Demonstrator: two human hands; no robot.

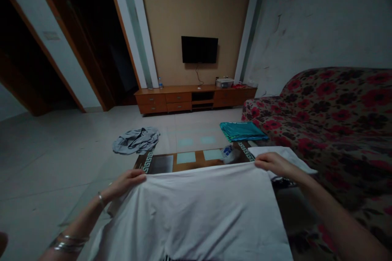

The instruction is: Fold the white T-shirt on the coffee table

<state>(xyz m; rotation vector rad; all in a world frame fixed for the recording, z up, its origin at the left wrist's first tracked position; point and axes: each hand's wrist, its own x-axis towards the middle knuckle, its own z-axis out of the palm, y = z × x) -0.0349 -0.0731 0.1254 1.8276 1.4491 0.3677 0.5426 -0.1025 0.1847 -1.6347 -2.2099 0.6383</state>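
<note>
A white cloth garment [202, 208] is stretched between my two hands over the glass coffee table. My left hand [130, 181] pinches its far edge on the left. With fingers closed, my right hand [271, 161] grips the far right corner. The upper edge runs nearly straight between them, while the lower part hangs toward me with folds on the left side. A small dark patterned detail shows at the bottom edge of the frame. Another white folded cloth [290, 155] lies just beyond my right hand.
A crumpled grey garment [137, 140] lies at the table's far left, and a folded teal cloth [243, 131] at the far right. A clear plastic bag [230, 154] rests near the table's middle. The floral sofa [330, 106] borders the right. A TV cabinet [180, 100] stands against the far wall.
</note>
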